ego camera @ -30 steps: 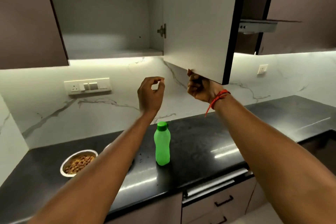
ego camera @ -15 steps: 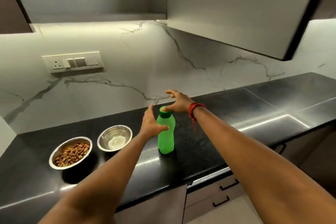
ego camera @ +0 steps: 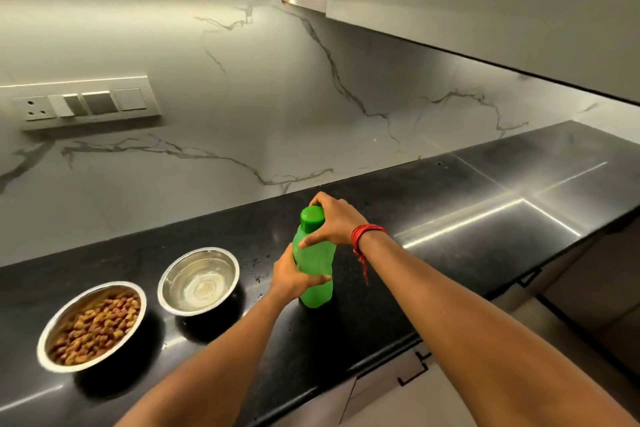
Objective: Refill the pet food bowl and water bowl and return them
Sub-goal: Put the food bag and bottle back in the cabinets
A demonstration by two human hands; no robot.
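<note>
The bottle (ego camera: 313,274) is smooth green plastic, faintly translucent, with a soft sheen. The food bowl (ego camera: 74,305) and the water bowl (ego camera: 166,279) are polished, shiny metal. The surface (ego camera: 450,204) is glossy black speckled stone. The wall (ego camera: 277,97) looks like smooth, grey-veined white marble. The wrist thread (ego camera: 365,232) is red cord.

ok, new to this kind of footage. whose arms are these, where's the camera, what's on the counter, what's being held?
No robot here: these are a person's bare arms, filmed by one wide-angle camera worn on the head, looking forward and down. The left hand grips the body of an upright green bottle; the right hand curls round its cap. Left of it on the black counter stand two steel bowls: the food bowl holds brown kibble, the water bowl what looks like clear water.
</note>
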